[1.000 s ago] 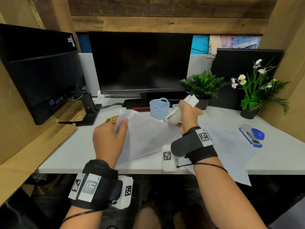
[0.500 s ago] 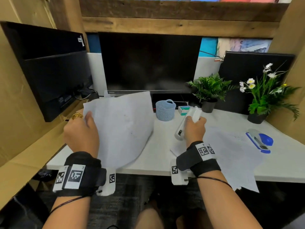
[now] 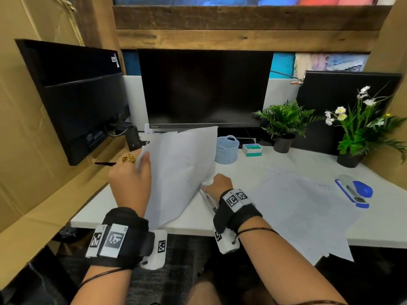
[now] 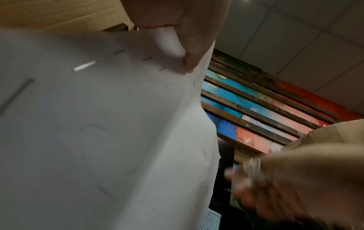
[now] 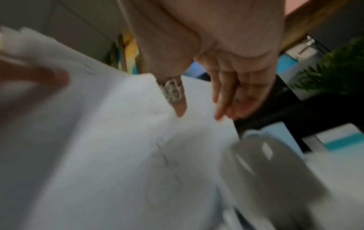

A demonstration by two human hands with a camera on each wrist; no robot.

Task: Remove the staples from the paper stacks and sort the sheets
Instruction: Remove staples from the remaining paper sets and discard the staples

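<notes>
My left hand holds a white paper stack upright over the desk, pinching its upper left edge. In the left wrist view the thumb presses the paper stack, and several staples show along its top. My right hand is at the stack's lower right edge. In the blurred right wrist view its fingers seem to pinch the corner of the paper stack. The white staple remover lies on the desk under my right wrist, and appears as a pale staple remover apart from the fingers.
Loose sheets spread over the desk's right half, hanging past the front edge. A blue stapler lies beside them. A blue basket, a staple box, two potted plants and monitors line the back.
The left hand raised the stack off the desk and holds it upright. The right hand dropped from its raised position, set the remover on the desk and moved left to the stack's lower edge.
</notes>
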